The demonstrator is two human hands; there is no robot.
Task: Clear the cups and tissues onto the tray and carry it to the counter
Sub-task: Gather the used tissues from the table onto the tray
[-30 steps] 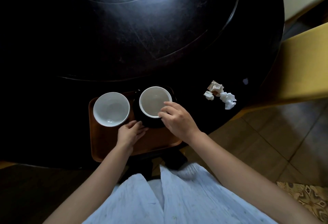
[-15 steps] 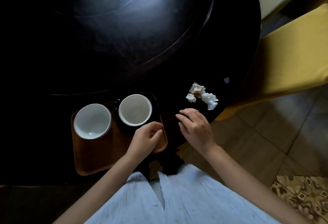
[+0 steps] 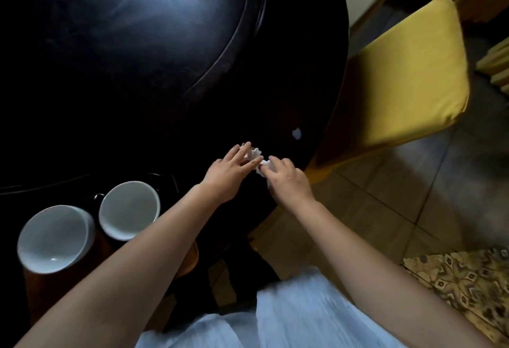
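Crumpled white tissues [image 3: 254, 154] lie near the right edge of the dark round table [image 3: 154, 77]. My left hand [image 3: 230, 172] rests on them with its fingers stretched out and apart. My right hand [image 3: 286, 181] comes in from the right, its fingertips curled onto one wad. To the lower left, a white cup [image 3: 55, 237] and a black cup with a white inside [image 3: 129, 210] stand side by side on the brown tray [image 3: 37, 288]. My left forearm hides part of the tray.
A small white scrap [image 3: 297, 133] lies on the table beyond the tissues. A yellow cushioned chair [image 3: 407, 77] stands close against the table's right side. Tiled floor and a patterned rug [image 3: 468, 287] lie to the right.
Both hands left the cups and tray and moved right to the tissues. My view swung right, so the tray now sits at the lower left.
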